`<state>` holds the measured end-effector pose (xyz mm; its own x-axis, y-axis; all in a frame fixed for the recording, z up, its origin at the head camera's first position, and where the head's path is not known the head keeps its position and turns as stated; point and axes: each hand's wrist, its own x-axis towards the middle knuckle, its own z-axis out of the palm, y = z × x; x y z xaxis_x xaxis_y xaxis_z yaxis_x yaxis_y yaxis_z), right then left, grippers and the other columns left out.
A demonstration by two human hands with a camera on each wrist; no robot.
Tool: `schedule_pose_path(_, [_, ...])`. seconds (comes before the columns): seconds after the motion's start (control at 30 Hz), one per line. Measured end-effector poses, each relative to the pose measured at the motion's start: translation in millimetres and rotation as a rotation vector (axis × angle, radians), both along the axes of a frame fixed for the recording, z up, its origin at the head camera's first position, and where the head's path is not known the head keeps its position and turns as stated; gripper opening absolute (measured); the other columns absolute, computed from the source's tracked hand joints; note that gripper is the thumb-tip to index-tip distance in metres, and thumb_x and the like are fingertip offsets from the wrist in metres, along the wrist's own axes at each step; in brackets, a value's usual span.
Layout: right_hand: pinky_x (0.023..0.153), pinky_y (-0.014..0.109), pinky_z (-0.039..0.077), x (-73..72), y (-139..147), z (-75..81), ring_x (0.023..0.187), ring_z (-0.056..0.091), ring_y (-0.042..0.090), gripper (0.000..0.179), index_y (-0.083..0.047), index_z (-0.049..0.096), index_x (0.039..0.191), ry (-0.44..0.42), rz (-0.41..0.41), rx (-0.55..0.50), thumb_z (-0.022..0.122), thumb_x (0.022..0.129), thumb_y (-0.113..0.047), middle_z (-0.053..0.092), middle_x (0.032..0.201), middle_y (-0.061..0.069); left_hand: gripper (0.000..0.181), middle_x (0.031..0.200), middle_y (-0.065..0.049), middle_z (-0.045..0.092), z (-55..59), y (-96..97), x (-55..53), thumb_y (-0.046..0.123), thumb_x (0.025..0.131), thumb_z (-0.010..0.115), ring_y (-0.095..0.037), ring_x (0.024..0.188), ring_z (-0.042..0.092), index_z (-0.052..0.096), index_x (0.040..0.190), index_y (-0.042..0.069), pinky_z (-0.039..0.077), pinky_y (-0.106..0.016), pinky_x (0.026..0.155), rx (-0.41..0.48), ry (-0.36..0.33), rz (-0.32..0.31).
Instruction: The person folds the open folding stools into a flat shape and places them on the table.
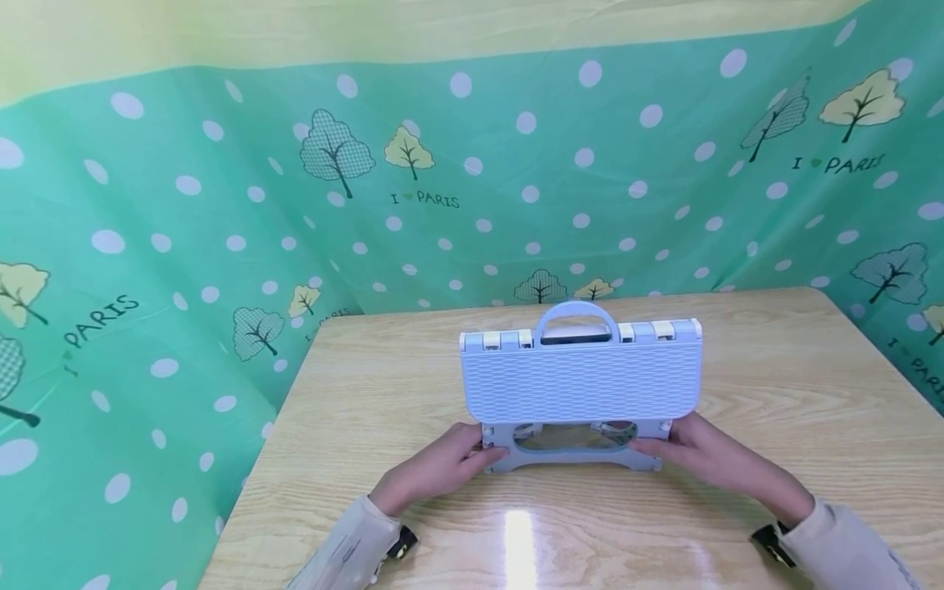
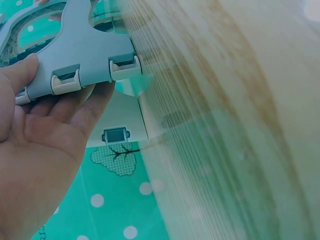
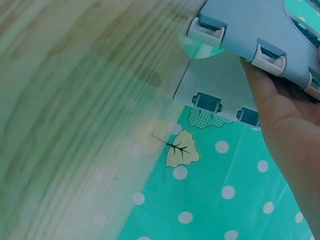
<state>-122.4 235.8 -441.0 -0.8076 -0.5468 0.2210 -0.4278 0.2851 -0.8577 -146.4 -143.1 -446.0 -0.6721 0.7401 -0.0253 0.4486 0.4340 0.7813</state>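
A pale blue plastic folding stool stands on the table, its ridged seat panel tilted toward me and an arched carry handle on top. Below the seat shows a leg panel with a wide cutout. My left hand grips the left end of this panel, thumb in front and fingers behind. At the other end my right hand holds it the same way. In the left wrist view, white hinge clips line the panel's edge near the fingers. Similar clips show in the right wrist view.
The light wood-grain table extends to both sides of the stool, with a bright reflection in front. Behind and to the left hangs a green dotted cloth printed with trees, meeting the table's back edge. Dark straps circle both wrists.
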Motion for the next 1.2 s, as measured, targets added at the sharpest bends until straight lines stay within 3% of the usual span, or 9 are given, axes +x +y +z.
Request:
schedule_pose_path(0.1, [0.091, 0.018, 0.048, 0.2, -0.2, 0.7, 0.128, 0.043, -0.003, 0.066, -0.018, 0.028, 0.153, -0.005, -0.006, 0.006, 0.062, 0.098, -0.006, 0.042, 0.145, -0.014, 0.049, 0.139, 0.006, 0.058, -0.6, -0.3, -0.6, 0.035, 0.107, 0.045, -0.007, 0.088, 0.059, 0.038, 0.154, 0.023, 0.051, -0.023, 0.077, 0.002, 0.006, 0.000])
schedule_pose_path(0.27, [0.085, 0.021, 0.049, -0.1, -0.8, 0.4, 0.123, 0.046, -0.001, 0.064, -0.018, 0.029, 0.153, -0.020, -0.003, 0.011, 0.062, 0.098, -0.008, 0.043, 0.146, 0.010, 0.051, 0.141, 0.005, 0.056, -1.4, -0.7, -0.4, 0.034, 0.107, 0.046, -0.007, 0.097, 0.061, 0.035, 0.155, 0.022, 0.052, -0.024, 0.083, 0.007, 0.001, 0.002])
schedule_pose_path(0.37, [0.085, 0.021, 0.049, -0.1, -1.1, 0.6, 0.122, 0.047, 0.000, 0.065, -0.018, 0.029, 0.153, -0.022, -0.006, 0.018, 0.062, 0.099, -0.009, 0.042, 0.146, 0.017, 0.051, 0.141, 0.004, 0.057, -0.9, -1.0, 0.2, 0.033, 0.107, 0.046, -0.006, 0.100, 0.060, 0.035, 0.155, 0.021, 0.052, -0.023, 0.084, 0.008, -0.005, 0.004])
schedule_pose_path(0.47, [0.089, 0.020, 0.048, 0.1, -1.2, 0.7, 0.124, 0.046, -0.001, 0.065, -0.018, 0.029, 0.153, -0.017, -0.018, 0.023, 0.063, 0.098, -0.009, 0.043, 0.147, 0.017, 0.050, 0.140, 0.004, 0.058, -0.1, -0.8, 0.7, 0.034, 0.107, 0.046, -0.006, 0.097, 0.060, 0.037, 0.154, 0.021, 0.051, -0.023, 0.081, 0.009, -0.007, 0.004])
schedule_pose_path(0.57, [0.090, 0.020, 0.048, 0.4, -0.9, 0.5, 0.125, 0.045, -0.002, 0.064, -0.018, 0.030, 0.152, -0.015, -0.020, 0.021, 0.063, 0.098, -0.009, 0.043, 0.147, 0.018, 0.051, 0.143, 0.005, 0.055, 0.6, 0.0, 0.6, 0.033, 0.107, 0.046, -0.004, 0.104, 0.059, 0.034, 0.156, 0.023, 0.051, -0.023, 0.086, 0.016, -0.016, -0.001])
schedule_pose_path(0.8, [0.078, 0.025, 0.049, 0.8, 0.3, 0.3, 0.116, 0.050, 0.002, 0.063, -0.016, 0.031, 0.152, -0.022, -0.014, 0.019, 0.063, 0.098, -0.008, 0.044, 0.146, 0.020, 0.053, 0.147, 0.004, 0.051, 1.3, 1.6, 0.5, 0.031, 0.107, 0.046, -0.004, 0.119, 0.056, 0.029, 0.157, 0.025, 0.049, -0.026, 0.097, 0.031, -0.022, -0.010])
schedule_pose_path(1.03, [0.079, 0.024, 0.049, -0.5, 0.9, -1.3, 0.115, 0.051, 0.006, 0.063, -0.015, 0.031, 0.152, -0.015, -0.015, 0.018, 0.063, 0.098, -0.009, 0.044, 0.145, 0.019, 0.051, 0.141, 0.003, 0.057, 0.6, 0.2, 0.0, 0.033, 0.107, 0.046, -0.005, 0.099, 0.060, 0.035, 0.155, 0.021, 0.051, -0.023, 0.082, 0.011, -0.005, -0.002])
schedule_pose_path(1.2, [0.080, 0.024, 0.049, -0.5, 1.4, -1.5, 0.117, 0.051, 0.008, 0.063, -0.016, 0.031, 0.153, -0.015, -0.016, 0.026, 0.063, 0.098, -0.009, 0.044, 0.146, 0.017, 0.050, 0.141, 0.003, 0.057, 0.2, 0.4, -0.6, 0.033, 0.107, 0.046, -0.007, 0.096, 0.060, 0.035, 0.155, 0.022, 0.052, -0.023, 0.080, 0.021, 0.007, -0.011])
